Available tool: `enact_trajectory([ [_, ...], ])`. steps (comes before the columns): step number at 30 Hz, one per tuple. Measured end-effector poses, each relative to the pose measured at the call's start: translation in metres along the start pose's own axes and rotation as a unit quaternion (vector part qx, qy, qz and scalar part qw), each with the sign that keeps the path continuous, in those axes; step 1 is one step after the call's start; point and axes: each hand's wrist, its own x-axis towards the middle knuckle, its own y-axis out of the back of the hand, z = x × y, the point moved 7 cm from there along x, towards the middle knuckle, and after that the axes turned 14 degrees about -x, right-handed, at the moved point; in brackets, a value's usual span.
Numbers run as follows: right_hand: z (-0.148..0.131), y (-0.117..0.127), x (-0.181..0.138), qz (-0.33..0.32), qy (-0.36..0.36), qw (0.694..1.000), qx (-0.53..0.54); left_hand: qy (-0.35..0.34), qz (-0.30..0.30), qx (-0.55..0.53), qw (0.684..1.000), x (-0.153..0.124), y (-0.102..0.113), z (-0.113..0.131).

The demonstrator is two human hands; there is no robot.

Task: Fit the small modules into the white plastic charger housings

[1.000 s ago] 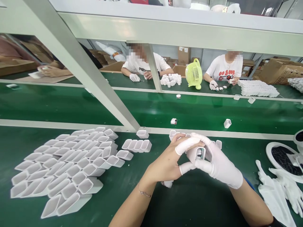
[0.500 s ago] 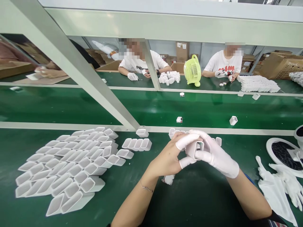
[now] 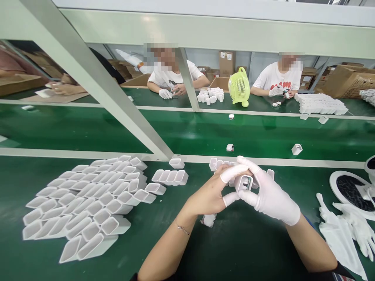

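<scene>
A white plastic housing [image 3: 239, 182] is held up between my two hands, its open end facing me; inside it a light part with a greenish edge shows. My left hand [image 3: 215, 191], with white covers on thumb and finger, grips the housing from the left. My right hand [image 3: 268, 197], in a white glove, has its thumb at the lower rim and its fingers arched over the top. Just under my left wrist lies a small white part [image 3: 208, 220] on the green table. Behind my hands a row of white housings [image 3: 213, 164] is partly hidden.
Many open white housings [image 3: 96, 203] stand packed at left, with a short row [image 3: 170, 176] beside them. White gloves [image 3: 340, 230] and a round-based stand [image 3: 334, 183] lie at right. A slanted post [image 3: 117, 105] and rail cross ahead. Two people work beyond the green belt [image 3: 258, 134].
My right hand has shifted its grip, opening slightly around the housing, and the housing's mouth shows more. Small parts on the belt have moved right.
</scene>
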Motion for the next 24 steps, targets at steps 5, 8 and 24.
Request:
enact_trajectory([
  [5,0.008,0.014,-0.003,-0.010,0.008,1.000,0.006,-0.029,-0.018,0.075,0.997,-0.002,0.005,0.009],
  [8,0.035,0.049,0.010,0.054,0.008,0.998,0.040,0.026,0.083,0.007,0.996,-0.009,0.041,-0.003],
  [24,0.155,-0.034,0.183,-0.149,0.012,0.933,-0.326,0.353,0.279,-0.536,0.714,0.013,0.051,-0.078],
])
